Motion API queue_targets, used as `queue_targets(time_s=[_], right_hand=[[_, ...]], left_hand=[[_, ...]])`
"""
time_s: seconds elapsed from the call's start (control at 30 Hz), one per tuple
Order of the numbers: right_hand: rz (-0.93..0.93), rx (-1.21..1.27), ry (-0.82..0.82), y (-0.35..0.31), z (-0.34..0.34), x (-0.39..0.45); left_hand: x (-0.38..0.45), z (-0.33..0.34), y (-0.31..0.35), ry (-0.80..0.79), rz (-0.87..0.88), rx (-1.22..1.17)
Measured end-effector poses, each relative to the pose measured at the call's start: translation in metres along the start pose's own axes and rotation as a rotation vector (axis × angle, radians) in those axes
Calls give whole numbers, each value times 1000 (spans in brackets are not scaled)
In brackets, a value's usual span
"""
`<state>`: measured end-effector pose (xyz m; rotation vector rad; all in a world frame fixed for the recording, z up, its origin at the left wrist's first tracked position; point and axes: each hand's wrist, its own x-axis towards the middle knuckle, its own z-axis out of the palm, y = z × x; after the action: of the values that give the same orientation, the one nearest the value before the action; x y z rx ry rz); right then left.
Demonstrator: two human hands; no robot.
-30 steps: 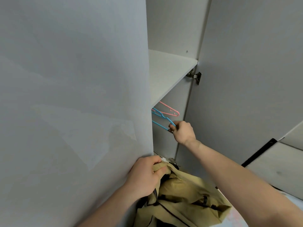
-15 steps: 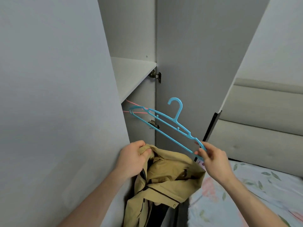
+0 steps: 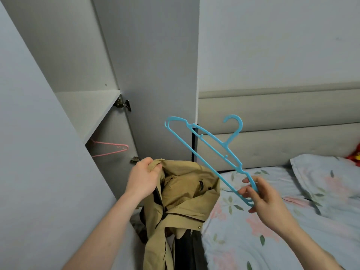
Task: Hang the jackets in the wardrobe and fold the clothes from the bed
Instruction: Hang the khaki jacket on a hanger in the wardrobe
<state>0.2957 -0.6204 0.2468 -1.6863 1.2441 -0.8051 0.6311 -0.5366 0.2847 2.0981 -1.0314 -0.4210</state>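
Wardrobe (image 3: 148, 55), far left: door open, one shelf (image 3: 87, 108) visible inside with nothing seen lying on it. Below the shelf, one pink hanger (image 3: 111, 150) hangs inside the compartment; what it hangs from is hidden.

Tan jacket (image 3: 183, 199), centre, near: outside the wardrobe, hanging down in the gap between wardrobe and bed. Your left hand (image 3: 143, 180) grips it by the upper edge, fingers (image 3: 155, 168) clenched round the fabric. A dark lining or second dark garment shows beneath the tan cloth; you cannot tell which.

Blue hanger (image 3: 214, 152), centre right: held in the air just right of the jacket, tilted, hook uppermost, no garment on it. Your right hand (image 3: 263, 197) pinches its lower end between curled fingers and thumb.

Bed (image 3: 253, 240), right: floral sheet, one floral pillow (image 3: 327, 178) at the far end against a padded headboard (image 3: 282, 133). A red item (image 3: 355, 154) sits at the far right edge, too cropped to identify.
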Motion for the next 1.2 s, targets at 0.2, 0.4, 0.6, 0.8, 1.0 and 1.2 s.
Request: queue_targets(time_s=[0.2,0.4,0.6,0.8,1.0,1.2], right_hand=[[104,32,44,5,-14,-26],[145,95,57,13,-11,-53],[143,111,172,8,-38,-80],[31,10,229,3,-66,-114],[-16,-99,155,5,-94,-143],[-93,-105,156,3,-111,-162]], left_hand=[[8,10,11,-92,8,-63],[2,16,17,-129,39,-97],[-7,16,24,-145,76,-75],[-27,16,33,-145,110,-11],[-45,13,38,-125,115,-11],[-48,-2,44,-77,109,-41]])
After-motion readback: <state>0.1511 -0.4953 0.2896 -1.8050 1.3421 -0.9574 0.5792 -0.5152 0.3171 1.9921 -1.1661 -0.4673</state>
